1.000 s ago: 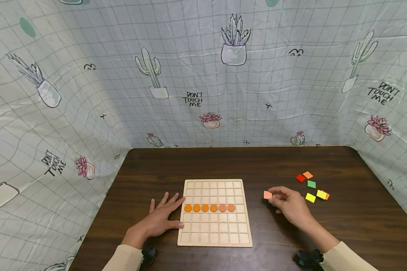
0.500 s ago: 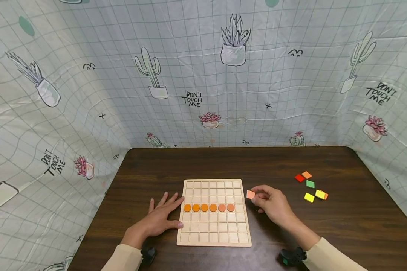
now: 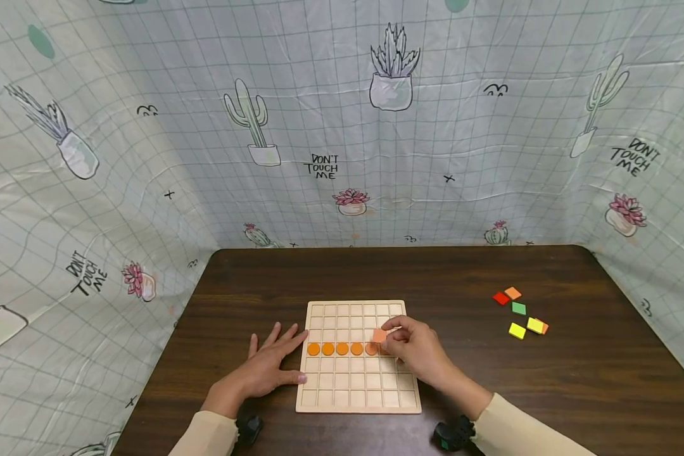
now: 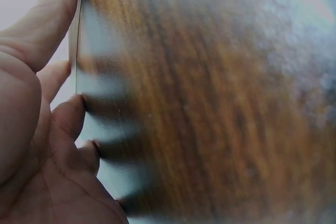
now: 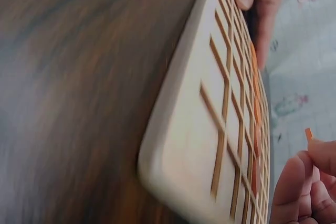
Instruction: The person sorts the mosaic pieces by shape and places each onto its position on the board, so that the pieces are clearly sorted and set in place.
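Note:
A pale wooden grid board [image 3: 358,400] lies on the dark table, with a row of orange discs [image 3: 342,349] across its middle. My right hand [image 3: 418,351] pinches a light orange square tile [image 3: 379,335] between thumb and forefinger, over the right part of the board. That hand hides the right end of the disc row. In the right wrist view the tile [image 5: 308,134] shows edge-on, above the grid. My left hand [image 3: 262,372] lies spread at the board's left edge, thumb and fingertip touching it; in the left wrist view the fingertips [image 4: 75,103] rest along that edge.
To the right on the table lie several loose square tiles: a red tile [image 3: 500,298], an orange tile [image 3: 513,292], a green tile [image 3: 519,308] and yellow tiles [image 3: 517,330]. A patterned curtain [image 3: 353,126] hangs behind the table [image 3: 462,272].
My right hand has moved left with the light orange tile, from the bare table beside the board to over the grid. My left hand has stayed at the board's left edge.

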Available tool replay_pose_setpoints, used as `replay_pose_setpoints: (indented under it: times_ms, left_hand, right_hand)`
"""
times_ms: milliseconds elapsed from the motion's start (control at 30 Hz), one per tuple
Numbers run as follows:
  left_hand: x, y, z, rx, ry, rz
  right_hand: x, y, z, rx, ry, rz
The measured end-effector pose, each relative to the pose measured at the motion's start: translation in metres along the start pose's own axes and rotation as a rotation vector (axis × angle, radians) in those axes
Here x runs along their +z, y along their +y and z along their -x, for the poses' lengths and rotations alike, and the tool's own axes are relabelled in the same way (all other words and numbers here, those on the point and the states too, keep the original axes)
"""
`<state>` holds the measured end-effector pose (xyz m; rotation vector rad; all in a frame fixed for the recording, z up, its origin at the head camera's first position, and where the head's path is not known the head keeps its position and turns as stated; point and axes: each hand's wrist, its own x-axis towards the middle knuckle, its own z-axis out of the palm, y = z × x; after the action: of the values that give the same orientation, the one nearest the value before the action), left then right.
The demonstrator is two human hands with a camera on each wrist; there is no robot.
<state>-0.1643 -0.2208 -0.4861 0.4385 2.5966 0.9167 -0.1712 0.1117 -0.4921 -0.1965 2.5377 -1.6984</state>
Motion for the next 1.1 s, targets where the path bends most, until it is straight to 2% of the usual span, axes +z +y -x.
replay_pose_setpoints:
  times_ms: [300, 433, 1100]
  left_hand:
    - [0.001, 0.0, -0.001, 0.0, 0.003, 0.005]
    - [0.001, -0.001, -0.001, -0.006, -0.003, -0.006]
    - [0.002, -0.002, -0.003, -0.011, -0.005, -0.036]
  right_hand:
    - [0.032, -0.01, -0.003, -0.071, -0.065, -0.011]
    - [0.042, -0.015, -0.005, -0.076, -0.083, -0.015]
    - [0.081, -0.025, -0.007, -0.111, -0.111, 0.023]
